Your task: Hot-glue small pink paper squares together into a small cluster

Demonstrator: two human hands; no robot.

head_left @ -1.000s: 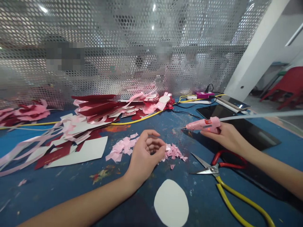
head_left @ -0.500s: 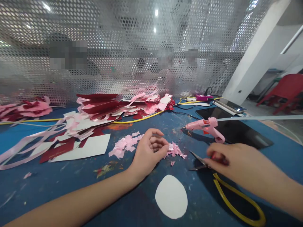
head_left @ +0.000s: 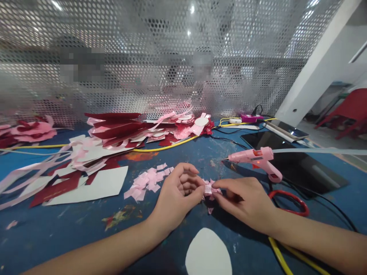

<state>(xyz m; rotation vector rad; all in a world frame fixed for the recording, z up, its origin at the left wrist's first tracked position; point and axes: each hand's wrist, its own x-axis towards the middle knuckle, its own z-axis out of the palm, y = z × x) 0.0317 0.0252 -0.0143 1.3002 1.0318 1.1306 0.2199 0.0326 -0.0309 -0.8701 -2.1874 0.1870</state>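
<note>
My left hand [head_left: 180, 198] is closed in a pinch on a small pale pink paper piece [head_left: 208, 188]. From the other side, my right hand [head_left: 249, 204] pinches the same piece between thumb and forefinger. Pink paper snippets [head_left: 210, 211] lie just behind and under the fingertips. Left of my left hand is a loose heap of pink paper squares [head_left: 147, 179]. Scissors with one red and one yellow handle [head_left: 306, 210] lie under my right forearm, their blades hidden. A white rounded paper cutout [head_left: 208, 254] rests in front of me.
A pink glue gun [head_left: 255, 156] with a long glue stick stands at the right, beside a dark tablet [head_left: 312, 172]. Red and white paper sheets [head_left: 94, 191], ribbons and a yellow cable [head_left: 169, 146] spread over the back left. A perforated metal screen [head_left: 137, 76] rises behind.
My right hand has let go of the scissors, now lying at the right, and has moved left to the paper piece. My left hand stays pinched in nearly the same place.
</note>
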